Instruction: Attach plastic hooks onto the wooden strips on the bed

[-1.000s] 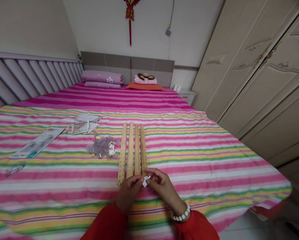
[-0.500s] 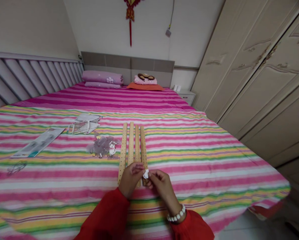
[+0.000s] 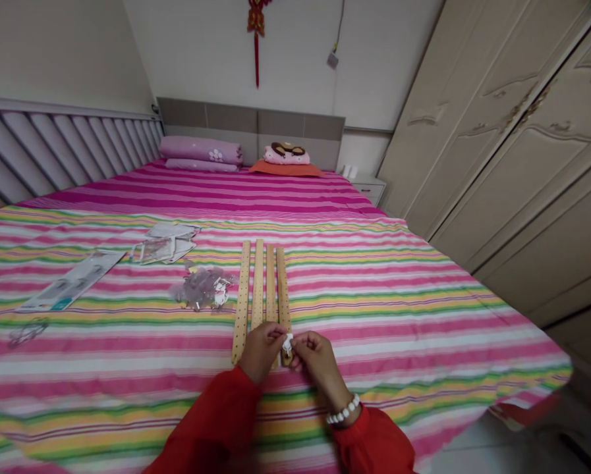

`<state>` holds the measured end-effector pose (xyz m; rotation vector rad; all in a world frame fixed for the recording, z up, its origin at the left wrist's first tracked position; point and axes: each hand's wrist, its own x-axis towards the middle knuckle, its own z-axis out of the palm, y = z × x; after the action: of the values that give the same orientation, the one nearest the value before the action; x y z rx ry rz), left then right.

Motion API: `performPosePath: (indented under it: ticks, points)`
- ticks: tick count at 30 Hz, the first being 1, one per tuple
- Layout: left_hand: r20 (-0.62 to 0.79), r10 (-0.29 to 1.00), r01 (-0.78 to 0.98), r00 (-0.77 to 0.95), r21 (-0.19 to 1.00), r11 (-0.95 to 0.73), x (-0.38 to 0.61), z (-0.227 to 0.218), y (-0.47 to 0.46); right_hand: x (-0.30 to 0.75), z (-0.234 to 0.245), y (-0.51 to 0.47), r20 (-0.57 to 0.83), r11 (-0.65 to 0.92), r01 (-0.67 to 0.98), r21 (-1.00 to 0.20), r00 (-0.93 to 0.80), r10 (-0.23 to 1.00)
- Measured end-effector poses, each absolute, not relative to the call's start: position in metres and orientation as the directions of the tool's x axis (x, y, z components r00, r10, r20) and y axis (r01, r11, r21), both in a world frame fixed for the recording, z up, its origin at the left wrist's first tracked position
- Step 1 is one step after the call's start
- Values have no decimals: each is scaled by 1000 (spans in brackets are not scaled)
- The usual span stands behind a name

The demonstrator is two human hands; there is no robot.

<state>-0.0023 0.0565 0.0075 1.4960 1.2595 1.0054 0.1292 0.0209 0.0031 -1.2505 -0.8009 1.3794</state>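
A small white piece with a shiny metal-looking part [image 3: 288, 343] is pinched between my two hands, too small to name exactly. My left hand [image 3: 262, 349] closes on its left side with thumb and fingertips. From the right, my right hand [image 3: 317, 359] grips it, fingers curled. Both hands are above the near ends of several long wooden strips with rows of small holes [image 3: 258, 283], lying side by side; my left hand hides part of them. To their left is a pile of clear plastic packets and little white and metal pieces [image 3: 205, 288].
The striped cloth [image 3: 398, 296] covers the bed. Left lie a long flat packet [image 3: 72, 283], a thin wire-like bundle [image 3: 29, 332] and a stack of flat packets [image 3: 167, 243]. Folded bedding [image 3: 202, 153] rests by the headboard [image 3: 302, 135]; a wardrobe [image 3: 512, 145] stands right.
The white piece has tilted slightly between my fingers, and its metal part shows more clearly. My right wrist has shifted a little left. The view has moved slightly.
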Motion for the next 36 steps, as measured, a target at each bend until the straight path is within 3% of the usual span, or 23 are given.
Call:
performPosePath:
  ticks: [21,29,36]
  points:
    - [270,942,446,199,831,-333,-4,-11,58,128,-15,29,-249,-210,-218,-953,167,954]
    - [373,854,596,362,612,-520,-10,-17,44,126,-12,27,-229,-185,-229,-956,184,956]
    - [337,870,772,359,417,-480,-14,-22,31,123,-18,7,-235,-193,-199,-961,216,948]
